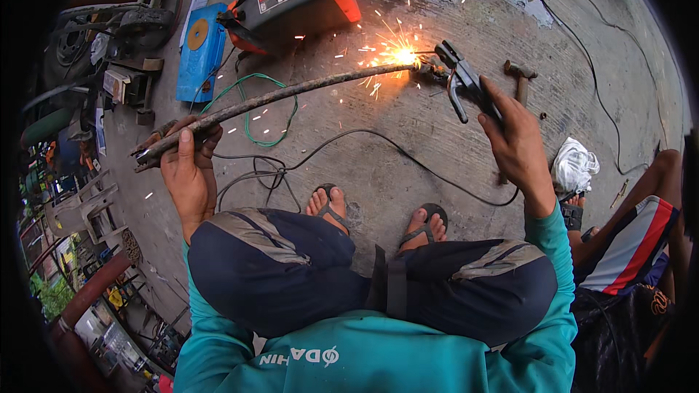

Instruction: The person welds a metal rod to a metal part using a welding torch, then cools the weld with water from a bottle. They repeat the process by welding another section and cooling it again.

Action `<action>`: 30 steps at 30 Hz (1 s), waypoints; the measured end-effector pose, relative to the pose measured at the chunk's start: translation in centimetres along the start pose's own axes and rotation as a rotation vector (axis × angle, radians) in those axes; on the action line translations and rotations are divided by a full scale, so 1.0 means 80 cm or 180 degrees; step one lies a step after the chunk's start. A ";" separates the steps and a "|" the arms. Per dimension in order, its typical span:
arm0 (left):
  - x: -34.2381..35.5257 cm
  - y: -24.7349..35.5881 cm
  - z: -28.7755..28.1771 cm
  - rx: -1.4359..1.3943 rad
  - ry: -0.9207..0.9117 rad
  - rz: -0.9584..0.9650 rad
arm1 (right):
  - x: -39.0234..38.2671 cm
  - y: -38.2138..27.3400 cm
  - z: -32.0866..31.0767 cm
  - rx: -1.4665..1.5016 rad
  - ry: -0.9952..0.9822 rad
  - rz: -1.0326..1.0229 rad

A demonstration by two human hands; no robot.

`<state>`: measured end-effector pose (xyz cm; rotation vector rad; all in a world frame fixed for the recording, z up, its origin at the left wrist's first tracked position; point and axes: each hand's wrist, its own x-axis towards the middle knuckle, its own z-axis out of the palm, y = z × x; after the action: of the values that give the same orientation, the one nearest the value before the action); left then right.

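My left hand [191,169] is closed around the near-left end of a long, rusty metal rod [291,90], which slants up to the right. At the rod's far end a bright arc throws orange sparks [400,54] over the concrete. My right hand [515,142] grips a black welding electrode holder [466,80], its jaws turned toward the arc. A thin electrode [424,52] reaches from the jaws to the glow. Dark metal pieces [435,73] lie at the rod's end, partly hidden by the holder; their shape is hard to make out.
An orange and grey welding machine [298,4] stands ahead, beside a blue case [202,51]. Black cable [408,151] and green wire [251,76] curl over the floor. A hammer [521,80] and white cloth [574,166] lie right. Another person's leg [641,204] is at far right; clutter fills the left.
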<state>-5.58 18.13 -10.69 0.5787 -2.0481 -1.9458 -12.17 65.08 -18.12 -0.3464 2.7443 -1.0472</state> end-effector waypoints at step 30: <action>0.002 -0.002 -0.001 -0.0067 -0.0037 0.0012 | -0.008 0.006 0.003 0.0260 -0.0200 0.0216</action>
<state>-5.66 17.98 -10.84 0.5599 -2.0314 -1.9708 -11.58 65.40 -18.56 -0.2673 2.6296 -1.1078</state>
